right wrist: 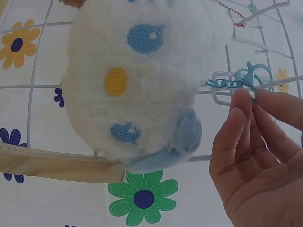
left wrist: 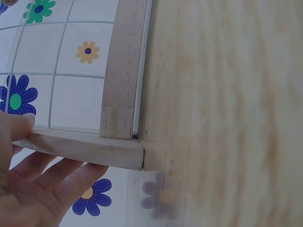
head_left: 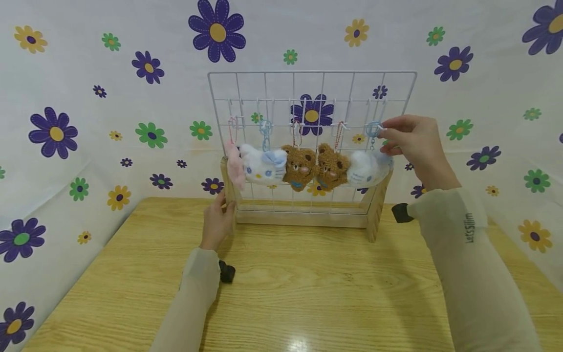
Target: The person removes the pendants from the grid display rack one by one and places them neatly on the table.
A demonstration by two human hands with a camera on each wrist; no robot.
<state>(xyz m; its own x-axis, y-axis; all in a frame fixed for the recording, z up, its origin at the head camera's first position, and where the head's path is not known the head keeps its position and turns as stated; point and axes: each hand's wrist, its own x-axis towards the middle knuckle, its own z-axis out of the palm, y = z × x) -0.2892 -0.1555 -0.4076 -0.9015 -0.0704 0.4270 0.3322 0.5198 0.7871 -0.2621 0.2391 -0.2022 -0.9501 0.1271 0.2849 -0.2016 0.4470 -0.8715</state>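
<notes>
At the rack's right end, my right hand [head_left: 418, 142] pinches the blue key ring [right wrist: 258, 78] of a white plush keychain [right wrist: 137, 85] with blue eyes and a blue bow. A white hook passes by the ring, and the plush hangs from its short blue chain. My left hand [head_left: 218, 220] holds the left wooden upright [left wrist: 90, 149] of the rack, thumb on one side and fingers on the other. The white wire grid [head_left: 308, 73] stands upright in its wooden base.
Several other plush keychains hang in a row: a pink one [head_left: 235, 166], a white cat with a blue bow [head_left: 264, 166] and two brown bears [head_left: 299, 166]. The rack stands at the back of the wooden table [head_left: 286, 278], before a flower-print cloth [head_left: 171, 88].
</notes>
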